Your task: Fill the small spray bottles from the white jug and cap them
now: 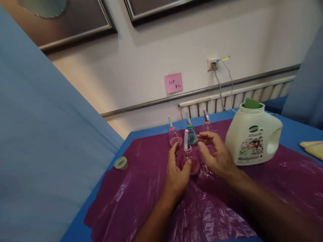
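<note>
My left hand [176,171] grips the round base of a small clear pink spray bottle [189,158] standing on the purple plastic sheet [141,198]. My right hand [214,153] hovers just right of that bottle, fingers curved and apart, holding nothing. Behind stand three more small spray bottles: a pink one [173,134], a teal one [191,132] and another pink one [207,122], partly hidden by my right fingers.
A white detergent jug [252,137] with a green open neck stands to the right. A green cap [121,163] lies at the sheet's left corner on the blue table cover [151,132]. A yellow cloth [313,148] lies far right. Radiator and wall are behind.
</note>
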The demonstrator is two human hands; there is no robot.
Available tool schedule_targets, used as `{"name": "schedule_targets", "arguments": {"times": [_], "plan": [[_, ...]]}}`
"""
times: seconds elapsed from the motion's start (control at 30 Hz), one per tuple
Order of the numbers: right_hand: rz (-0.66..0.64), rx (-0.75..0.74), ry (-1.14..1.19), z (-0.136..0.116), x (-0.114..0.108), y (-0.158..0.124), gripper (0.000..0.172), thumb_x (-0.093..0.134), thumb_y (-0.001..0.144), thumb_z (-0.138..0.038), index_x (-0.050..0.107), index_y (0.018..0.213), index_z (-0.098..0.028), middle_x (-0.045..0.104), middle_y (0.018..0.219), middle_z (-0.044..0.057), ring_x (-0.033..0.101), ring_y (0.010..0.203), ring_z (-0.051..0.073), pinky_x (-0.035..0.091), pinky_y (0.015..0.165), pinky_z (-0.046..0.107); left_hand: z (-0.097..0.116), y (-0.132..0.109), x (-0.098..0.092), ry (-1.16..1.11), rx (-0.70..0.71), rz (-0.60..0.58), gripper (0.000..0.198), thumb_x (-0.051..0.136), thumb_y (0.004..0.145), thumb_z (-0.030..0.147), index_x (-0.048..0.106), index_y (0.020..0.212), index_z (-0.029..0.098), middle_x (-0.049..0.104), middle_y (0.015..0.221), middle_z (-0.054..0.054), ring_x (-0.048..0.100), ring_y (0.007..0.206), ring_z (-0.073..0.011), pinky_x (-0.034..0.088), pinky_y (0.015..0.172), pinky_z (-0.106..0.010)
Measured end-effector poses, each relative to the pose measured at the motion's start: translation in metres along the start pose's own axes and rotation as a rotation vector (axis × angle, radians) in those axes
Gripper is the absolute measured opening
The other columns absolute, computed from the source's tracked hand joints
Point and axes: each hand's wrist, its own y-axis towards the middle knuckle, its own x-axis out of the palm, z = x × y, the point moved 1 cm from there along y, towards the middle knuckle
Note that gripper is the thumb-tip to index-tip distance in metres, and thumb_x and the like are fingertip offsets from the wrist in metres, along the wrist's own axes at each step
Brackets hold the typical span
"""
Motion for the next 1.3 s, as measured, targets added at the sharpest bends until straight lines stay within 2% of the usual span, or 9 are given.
{"name": "schedule_targets", "arguments": {"times": [0.07, 0.17, 0.27, 0.43, 0.67, 0.8, 0.93, 1.07, 1.3], "plan": [[-0.087, -0.003, -0.031, 0.011, 0.006, -0.011, 0.031, 0.067, 0.108, -0.035, 0.066, 0.138, -0.025, 0.081, 0.129, 0.011, 0.078, 0.111, 0.025, 0.065, 0.104, 0.047, -0.01, -0.002, 0.004, 0.042, -0.059, -0.039, 0.08, 0.083, 0.095, 0.026, 0.05, 0.167, 0.034, 0.056, 0.174, -0.012, 0.054, 0.163, -0.0349, 0.042, 0.138, -0.061], [-0.171, -0.03, -0.063, 0.016, 0.009, -0.022, 0.034, 0.065, 0.109, -0.032, 0.065, 0.142, -0.025, 0.08, 0.132, 0.011, 0.078, 0.116, 0.025, 0.064, 0.107, 0.047, -0.019, -0.006, 0.009, 0.081, -0.073, -0.105, 0.081, 0.089, 0.094, 0.037, 0.053, 0.166, 0.035, 0.06, 0.168, -0.013, 0.059, 0.158, -0.0371, 0.048, 0.133, -0.062], [-0.202, -0.041, -0.07, 0.015, 0.009, -0.027, 0.035, 0.064, 0.109, -0.03, 0.064, 0.144, -0.026, 0.08, 0.133, 0.01, 0.078, 0.119, 0.026, 0.064, 0.107, 0.045, -0.021, -0.011, 0.01, 0.079, -0.083, -0.089, 0.079, 0.088, 0.097, 0.041, 0.053, 0.167, 0.035, 0.061, 0.166, -0.014, 0.061, 0.155, -0.0376, 0.052, 0.128, -0.062], [-0.256, -0.063, -0.083, 0.014, 0.009, -0.031, 0.034, 0.064, 0.11, -0.029, 0.064, 0.144, -0.026, 0.08, 0.135, 0.01, 0.078, 0.121, 0.025, 0.064, 0.109, 0.044, -0.021, -0.013, 0.01, 0.098, -0.077, -0.104, 0.066, 0.081, 0.102, 0.039, 0.053, 0.163, 0.037, 0.064, 0.161, -0.012, 0.063, 0.151, -0.0351, 0.05, 0.129, -0.061], [-0.215, 0.032, -0.049, 0.013, 0.009, -0.03, 0.04, 0.077, 0.104, -0.037, 0.068, 0.141, -0.026, 0.081, 0.127, 0.009, 0.079, 0.113, 0.027, 0.065, 0.103, 0.046, -0.023, -0.011, 0.012, 0.119, -0.053, -0.138, 0.074, 0.085, 0.097, 0.03, 0.055, 0.164, 0.035, 0.065, 0.16, -0.011, 0.064, 0.148, -0.0348, 0.053, 0.125, -0.057], [-0.217, 0.097, -0.019, 0.012, 0.006, -0.026, 0.029, 0.082, 0.099, -0.039, 0.076, 0.124, -0.027, 0.082, 0.117, 0.006, 0.078, 0.107, 0.025, 0.063, 0.101, 0.044, -0.017, -0.013, 0.014, 0.157, -0.014, -0.148, 0.073, 0.088, 0.09, 0.024, 0.06, 0.157, 0.034, 0.068, 0.156, -0.011, 0.067, 0.144, -0.0357, 0.055, 0.123, -0.057], [-0.191, 0.202, -0.005, 0.011, 0.002, -0.024, 0.021, 0.085, 0.095, -0.04, 0.079, 0.11, -0.026, 0.082, 0.105, 0.004, 0.076, 0.097, 0.024, 0.061, 0.093, 0.042, -0.01, -0.015, 0.015, 0.159, 0.067, -0.192, 0.071, 0.086, 0.089, 0.023, 0.061, 0.155, 0.035, 0.069, 0.153, -0.01, 0.069, 0.141, -0.0356, 0.058, 0.119, -0.056], [-0.232, 0.167, -0.006, 0.008, 0.0, -0.024, 0.014, 0.078, 0.099, -0.031, 0.078, 0.112, -0.028, 0.081, 0.111, 0.005, 0.076, 0.104, 0.025, 0.06, 0.096, 0.044, -0.009, -0.015, 0.016, 0.152, 0.082, -0.208, 0.071, 0.084, 0.089, 0.026, 0.059, 0.155, 0.036, 0.072, 0.145, -0.009, 0.073, 0.131, -0.0348, 0.062, 0.11, -0.053], [-0.267, 0.101, -0.025, 0.006, -0.002, -0.024, 0.018, 0.071, 0.102, -0.027, 0.076, 0.12, -0.027, 0.08, 0.119, 0.006, 0.076, 0.111, 0.027, 0.06, 0.103, 0.047, -0.009, -0.015, 0.019, 0.164, 0.077, -0.206, 0.07, 0.081, 0.091, 0.027, 0.057, 0.156, 0.037, 0.072, 0.147, -0.009, 0.073, 0.134, -0.0355, 0.062, 0.113, -0.055]]}}
